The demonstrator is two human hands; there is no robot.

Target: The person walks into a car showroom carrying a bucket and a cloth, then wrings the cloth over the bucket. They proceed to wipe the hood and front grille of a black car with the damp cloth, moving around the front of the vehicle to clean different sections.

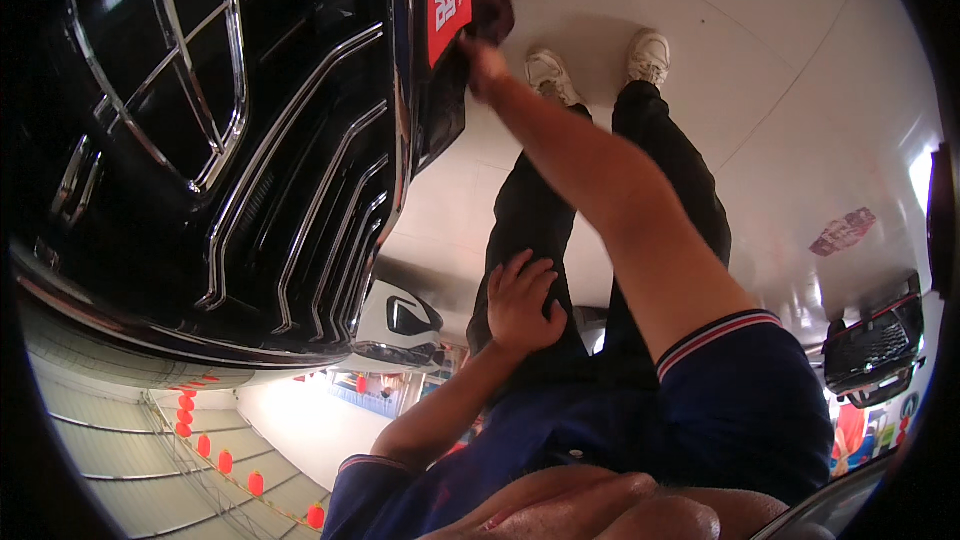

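My right hand [486, 67] reaches to the upper left, blurred, at the lower edge of a black car's front. It holds a dark, crumpled cloth [496, 11]; the fingers are partly hidden. Beside the hand is a red plate [448, 4] with white writing, set on the car's bumper. The car's chrome-trimmed grille [300, 165] fills the left side. My left hand [525, 307] rests on my left thigh, back of the hand showing, fingers a little apart, holding nothing.
My white shoes [649, 56] stand on a pale, glossy floor [750, 37] close to the black car. A white car [397, 322] is beyond my left leg and another dark car [874, 345] is at the far right. Red lanterns [256, 483] hang under the roof at lower left.
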